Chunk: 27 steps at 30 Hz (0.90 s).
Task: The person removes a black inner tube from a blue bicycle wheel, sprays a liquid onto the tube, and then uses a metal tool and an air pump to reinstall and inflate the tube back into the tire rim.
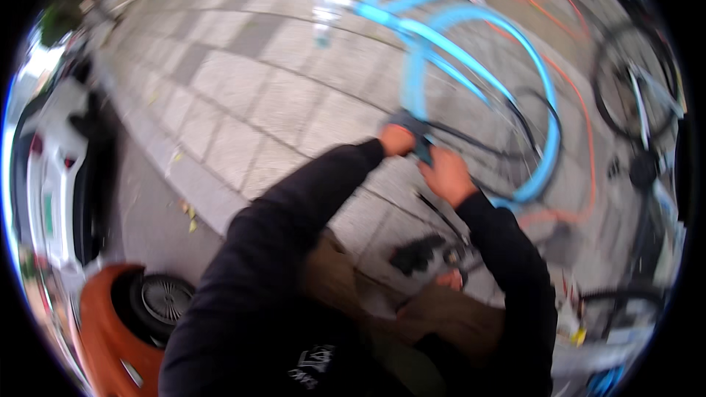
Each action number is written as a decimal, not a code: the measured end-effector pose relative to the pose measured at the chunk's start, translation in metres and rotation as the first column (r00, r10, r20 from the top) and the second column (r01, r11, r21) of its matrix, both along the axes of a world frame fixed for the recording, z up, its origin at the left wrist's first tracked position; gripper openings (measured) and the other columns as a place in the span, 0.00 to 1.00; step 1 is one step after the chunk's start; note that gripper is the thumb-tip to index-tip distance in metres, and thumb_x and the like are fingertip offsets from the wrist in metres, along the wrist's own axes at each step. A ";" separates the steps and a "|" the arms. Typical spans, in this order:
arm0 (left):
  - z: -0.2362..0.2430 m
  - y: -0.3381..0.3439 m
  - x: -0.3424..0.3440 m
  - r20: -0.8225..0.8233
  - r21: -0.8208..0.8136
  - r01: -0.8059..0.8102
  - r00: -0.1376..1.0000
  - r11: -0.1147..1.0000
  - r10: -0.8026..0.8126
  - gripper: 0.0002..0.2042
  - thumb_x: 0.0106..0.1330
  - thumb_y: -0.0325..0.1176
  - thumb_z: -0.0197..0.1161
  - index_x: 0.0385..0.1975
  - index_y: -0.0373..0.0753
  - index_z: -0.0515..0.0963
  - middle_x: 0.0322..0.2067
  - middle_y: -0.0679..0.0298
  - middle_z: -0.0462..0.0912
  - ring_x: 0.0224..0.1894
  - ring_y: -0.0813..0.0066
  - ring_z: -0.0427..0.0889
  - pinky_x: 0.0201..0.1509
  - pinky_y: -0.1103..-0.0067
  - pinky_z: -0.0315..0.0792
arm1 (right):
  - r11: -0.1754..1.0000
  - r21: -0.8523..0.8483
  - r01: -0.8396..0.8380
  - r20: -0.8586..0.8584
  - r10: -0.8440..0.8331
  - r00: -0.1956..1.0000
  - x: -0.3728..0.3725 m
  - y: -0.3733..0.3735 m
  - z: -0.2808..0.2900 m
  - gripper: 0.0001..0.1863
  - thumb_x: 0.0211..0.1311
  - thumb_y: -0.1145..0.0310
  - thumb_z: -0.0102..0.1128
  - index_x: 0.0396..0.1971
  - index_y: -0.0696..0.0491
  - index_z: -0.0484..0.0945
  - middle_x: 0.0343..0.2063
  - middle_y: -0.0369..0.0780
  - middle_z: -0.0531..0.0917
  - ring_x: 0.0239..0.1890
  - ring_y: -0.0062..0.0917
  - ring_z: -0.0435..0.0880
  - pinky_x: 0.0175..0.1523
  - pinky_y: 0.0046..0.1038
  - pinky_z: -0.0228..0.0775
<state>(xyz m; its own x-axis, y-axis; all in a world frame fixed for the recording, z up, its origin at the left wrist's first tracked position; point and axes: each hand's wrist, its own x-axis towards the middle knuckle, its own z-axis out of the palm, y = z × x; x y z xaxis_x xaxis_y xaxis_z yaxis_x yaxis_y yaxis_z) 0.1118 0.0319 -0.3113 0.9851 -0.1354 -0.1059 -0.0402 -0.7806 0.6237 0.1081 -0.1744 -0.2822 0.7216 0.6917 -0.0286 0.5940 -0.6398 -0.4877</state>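
A light-blue bicycle wheel (548,81) is in front of me, next to a light-blue bicycle frame (382,16). My left hand (399,137) is closed around the wheel's near left rim, where a dark grey patch covers part of the fingers. Just below it, my right hand (447,175) grips the same rim, thumb and fingers pressed together. Motion smears the fingertips. A loose black tube (482,143) runs from beside my hands across the inside of the wheel, and a dark loop of it shows near the wheel's right side.
Black gloves (417,254) lie on the paving by my knees, beside a thin black rod (441,213). An orange hose (590,147) curves right of the wheel. Another bicycle (632,81) stands far right. Left of the kerb (195,191) are a white car (62,176) and an orange car (110,323).
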 end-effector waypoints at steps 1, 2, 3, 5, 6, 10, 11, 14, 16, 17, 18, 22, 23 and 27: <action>0.013 -0.012 0.006 -0.298 -0.205 -0.230 0.941 0.951 0.164 0.12 0.65 0.42 0.65 0.27 0.40 0.84 0.22 0.57 0.86 0.21 0.62 0.86 0.25 0.66 0.80 | 0.996 0.086 -0.028 -0.013 0.030 0.999 0.005 -0.014 -0.004 0.17 0.65 0.59 0.65 0.43 0.57 0.78 0.33 0.54 0.86 0.40 0.56 0.86 0.44 0.55 0.76; 0.027 -0.023 0.009 -0.561 -0.279 -0.531 0.767 0.800 0.313 0.17 0.69 0.46 0.64 0.32 0.36 0.85 0.24 0.55 0.87 0.21 0.62 0.87 0.25 0.67 0.81 | 0.980 0.142 0.136 -0.242 -0.099 0.965 0.004 -0.021 0.007 0.19 0.65 0.59 0.67 0.47 0.58 0.77 0.30 0.54 0.86 0.37 0.56 0.86 0.43 0.55 0.76; 0.030 -0.030 0.015 -0.618 -0.277 -0.592 0.713 0.757 0.331 0.18 0.71 0.48 0.64 0.36 0.35 0.84 0.27 0.53 0.88 0.23 0.60 0.88 0.27 0.66 0.84 | 0.943 0.238 0.231 -0.319 -0.149 0.936 0.011 -0.033 0.003 0.22 0.66 0.59 0.68 0.50 0.58 0.74 0.28 0.55 0.86 0.34 0.55 0.86 0.41 0.53 0.76; 0.032 -0.043 0.019 -0.690 -0.230 -0.667 0.625 0.709 0.364 0.21 0.72 0.49 0.65 0.42 0.33 0.84 0.32 0.50 0.90 0.27 0.57 0.90 0.30 0.63 0.86 | 0.949 0.244 0.199 -0.224 -0.145 0.964 0.020 -0.050 -0.015 0.16 0.69 0.59 0.66 0.46 0.56 0.82 0.31 0.50 0.88 0.36 0.48 0.88 0.41 0.48 0.76; 0.037 -0.049 0.023 -0.700 -0.206 -0.674 0.608 0.710 0.374 0.21 0.72 0.49 0.65 0.43 0.32 0.83 0.35 0.49 0.90 0.29 0.56 0.91 0.31 0.62 0.87 | 0.964 0.244 0.107 -0.145 -0.073 0.987 0.024 -0.057 -0.026 0.15 0.69 0.58 0.66 0.44 0.55 0.84 0.33 0.50 0.88 0.38 0.48 0.88 0.43 0.49 0.76; 0.056 -0.013 0.006 -0.779 -0.329 -0.652 0.596 0.683 0.193 0.23 0.76 0.50 0.57 0.54 0.35 0.79 0.48 0.50 0.88 0.43 0.51 0.92 0.45 0.55 0.86 | 0.994 0.098 0.046 -0.063 -0.040 0.997 0.012 -0.046 -0.001 0.15 0.69 0.57 0.62 0.39 0.53 0.88 0.36 0.48 0.86 0.41 0.49 0.86 0.48 0.51 0.77; 0.060 0.003 0.009 -0.788 -0.340 -0.689 0.581 0.640 0.206 0.24 0.76 0.52 0.55 0.55 0.35 0.78 0.50 0.50 0.87 0.46 0.51 0.91 0.47 0.55 0.86 | 0.990 0.141 0.010 -0.052 -0.003 0.999 0.014 -0.044 -0.008 0.15 0.69 0.57 0.61 0.38 0.53 0.88 0.35 0.49 0.86 0.40 0.49 0.86 0.47 0.52 0.76; 0.068 0.002 0.017 -0.702 -0.286 -0.695 0.621 0.659 0.350 0.25 0.75 0.55 0.60 0.53 0.34 0.79 0.45 0.49 0.88 0.37 0.54 0.91 0.39 0.60 0.87 | 0.993 0.120 0.022 -0.218 0.005 0.976 0.017 -0.042 -0.021 0.15 0.70 0.58 0.60 0.37 0.54 0.88 0.34 0.49 0.87 0.40 0.49 0.86 0.48 0.51 0.77; 0.071 -0.014 0.020 -0.609 -0.133 -0.626 0.664 0.769 0.435 0.25 0.74 0.54 0.64 0.50 0.33 0.80 0.40 0.49 0.88 0.31 0.57 0.91 0.34 0.64 0.87 | 0.995 0.090 0.045 -0.314 -0.015 0.949 0.018 -0.040 -0.018 0.15 0.71 0.58 0.59 0.37 0.54 0.87 0.35 0.49 0.87 0.41 0.49 0.87 0.48 0.50 0.77; 0.070 -0.018 0.020 -0.490 -0.006 -0.545 0.732 0.839 0.472 0.24 0.73 0.52 0.68 0.44 0.31 0.81 0.32 0.52 0.88 0.24 0.62 0.89 0.27 0.70 0.85 | 0.993 0.097 0.068 -0.340 -0.031 0.940 0.019 -0.040 -0.016 0.15 0.70 0.59 0.60 0.37 0.55 0.87 0.35 0.49 0.87 0.41 0.49 0.87 0.49 0.50 0.77; 0.070 -0.016 0.023 -0.504 0.008 -0.540 0.724 0.841 0.470 0.24 0.73 0.52 0.67 0.43 0.30 0.82 0.31 0.52 0.88 0.24 0.62 0.89 0.28 0.69 0.85 | 0.991 0.101 0.087 -0.364 -0.045 0.930 0.020 -0.041 -0.010 0.14 0.69 0.59 0.61 0.37 0.55 0.87 0.35 0.48 0.88 0.41 0.49 0.87 0.49 0.49 0.77; 0.067 -0.010 0.037 -0.533 0.039 -0.517 0.713 0.855 0.456 0.25 0.72 0.51 0.64 0.40 0.27 0.83 0.27 0.50 0.89 0.25 0.60 0.90 0.29 0.67 0.87 | 0.973 0.142 0.182 -0.336 -0.125 0.933 0.023 -0.040 -0.014 0.11 0.65 0.62 0.64 0.36 0.55 0.86 0.35 0.48 0.88 0.42 0.48 0.87 0.49 0.48 0.77; 0.066 -0.011 0.039 -0.535 0.058 -0.516 0.707 0.855 0.463 0.25 0.72 0.50 0.64 0.40 0.26 0.83 0.27 0.49 0.89 0.25 0.60 0.91 0.29 0.66 0.87 | 0.979 0.123 0.165 -0.328 -0.117 0.937 0.026 -0.040 -0.017 0.11 0.64 0.63 0.64 0.35 0.55 0.87 0.35 0.49 0.88 0.42 0.48 0.87 0.48 0.48 0.78; 0.074 -0.018 0.044 -0.579 0.061 -0.529 0.672 0.846 0.462 0.22 0.75 0.46 0.62 0.41 0.26 0.84 0.29 0.47 0.90 0.26 0.57 0.91 0.30 0.65 0.88 | 0.993 0.100 0.064 -0.323 -0.028 0.946 0.041 -0.036 -0.019 0.10 0.62 0.66 0.64 0.37 0.55 0.88 0.36 0.48 0.89 0.41 0.46 0.88 0.47 0.45 0.79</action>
